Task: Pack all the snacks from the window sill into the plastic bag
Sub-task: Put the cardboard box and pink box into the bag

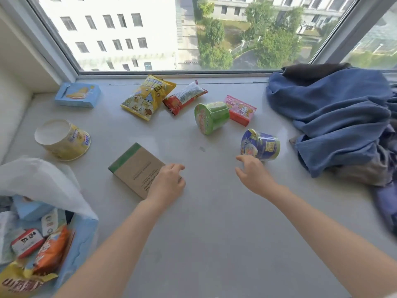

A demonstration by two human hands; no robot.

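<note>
The window sill (204, 211) under my arms looks like smooth, matt pale stone or laminate; I cannot tell which. The box (135, 168) by my left hand (167, 183) is plain matt brown cardboard with a green band. The purple cup (261, 147) and green cup (211, 117) are wrapped in glossy film. The yellow packet (146, 96) and red packet (184, 96) are shiny, crinkled foil plastic. The plastic bag (43, 183) is thin, white and translucent. The blue cloth (335, 117) is soft, matt, creased fabric.
</note>
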